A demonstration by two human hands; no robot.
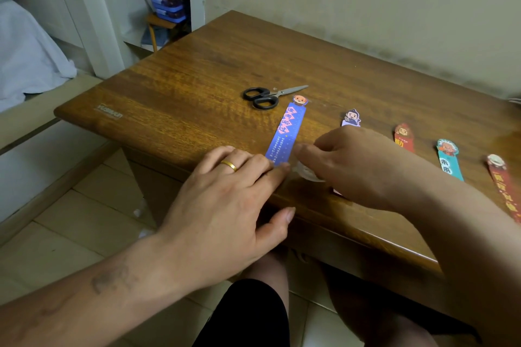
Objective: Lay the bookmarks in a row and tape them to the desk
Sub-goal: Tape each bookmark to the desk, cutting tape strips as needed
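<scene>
Pinning the thin, light blue paper bookmark (284, 132) flat by its near end at the wooden desk's (183, 87) near edge, our left hand (225, 200) presses open-fingered while our right hand (355, 160) grips the clear tape roll (306, 173).

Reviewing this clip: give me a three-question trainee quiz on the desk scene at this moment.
1. True or false: the scissors lie on the desk beyond the blue bookmark.
2. What does the right hand hold? A) scissors B) tape roll C) pen
3. Fill in: the left hand wears a gold ____.

Key: 1 true; 2 B; 3 ring.
</scene>
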